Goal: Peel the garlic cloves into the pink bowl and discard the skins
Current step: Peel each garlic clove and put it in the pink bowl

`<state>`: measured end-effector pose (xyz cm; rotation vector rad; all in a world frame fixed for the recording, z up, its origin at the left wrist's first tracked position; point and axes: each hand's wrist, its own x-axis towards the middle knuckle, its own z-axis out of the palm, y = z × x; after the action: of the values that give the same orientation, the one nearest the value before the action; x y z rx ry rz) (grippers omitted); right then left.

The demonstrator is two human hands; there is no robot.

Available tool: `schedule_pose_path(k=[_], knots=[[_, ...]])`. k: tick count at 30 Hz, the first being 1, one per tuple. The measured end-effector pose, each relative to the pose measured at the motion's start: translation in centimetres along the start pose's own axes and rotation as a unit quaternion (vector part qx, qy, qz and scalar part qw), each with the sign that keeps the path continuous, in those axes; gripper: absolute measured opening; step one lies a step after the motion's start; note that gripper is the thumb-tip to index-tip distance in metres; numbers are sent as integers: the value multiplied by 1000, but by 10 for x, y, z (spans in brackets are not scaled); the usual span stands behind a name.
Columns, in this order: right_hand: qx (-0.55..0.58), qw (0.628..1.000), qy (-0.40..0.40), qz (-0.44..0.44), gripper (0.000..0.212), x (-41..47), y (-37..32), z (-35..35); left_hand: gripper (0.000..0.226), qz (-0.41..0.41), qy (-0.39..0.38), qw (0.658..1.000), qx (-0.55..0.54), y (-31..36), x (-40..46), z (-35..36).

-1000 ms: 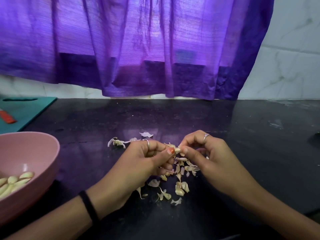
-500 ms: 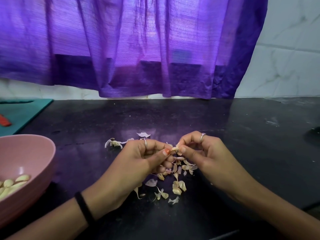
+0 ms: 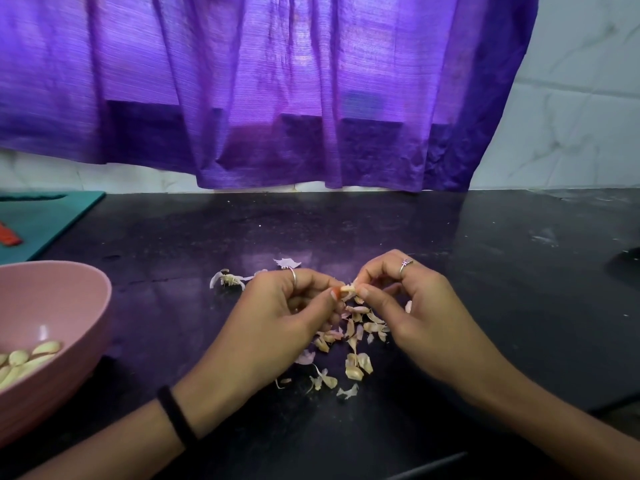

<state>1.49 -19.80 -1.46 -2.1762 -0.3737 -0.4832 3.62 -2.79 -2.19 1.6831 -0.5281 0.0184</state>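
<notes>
Over the black counter my left hand (image 3: 277, 317) and my right hand (image 3: 412, 306) meet, and both pinch one small garlic clove (image 3: 348, 289) between thumb and fingertips. Most of the clove is hidden by the fingers. Below the hands lies a scatter of pale garlic skins (image 3: 353, 344) on the counter. At the left edge stands the pink bowl (image 3: 69, 299) with several peeled cloves (image 3: 27, 362) in its bottom.
A stripped garlic root with loose skin (image 3: 227, 279) and a purple skin flake (image 3: 286, 262) lie behind my left hand. A teal cutting board (image 3: 45, 220) with a red thing (image 3: 8, 235) sits far left. A purple curtain (image 3: 277, 98) hangs behind the counter.
Both hands stay pinched on the clove and have barely moved. The view has shifted a little, so the bowl sits slightly further left.
</notes>
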Motion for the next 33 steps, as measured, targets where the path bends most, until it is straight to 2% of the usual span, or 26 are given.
schedule_pose_path(k=[7, 12, 19, 25, 29, 33], knots=[[-25, 999, -3, -46, 12, -2, -3, 3, 12, 30, 28, 998, 46, 0, 0, -3], [-4, 999, -31, -17, 14, -2, -1, 3, 14, 40, 13, 997, 63, 0, -1, -4], [124, 989, -68, 40, 9, 0, 3, 0, 11, 17, -6, 998, 56, -2, 0, -1], [129, 988, -59, 58, 9, 1, 5, -1, 30, -5, 17, 996, 83, -8, 2, -3], [120, 990, -43, 68, 8, 3, 7, -1, 22, 15, 18, 998, 58, -3, 0, -2], [120, 990, -36, 70, 5, 2, 7, 1, 18, 8, 10, 1000, -24, 2, 0, 1]])
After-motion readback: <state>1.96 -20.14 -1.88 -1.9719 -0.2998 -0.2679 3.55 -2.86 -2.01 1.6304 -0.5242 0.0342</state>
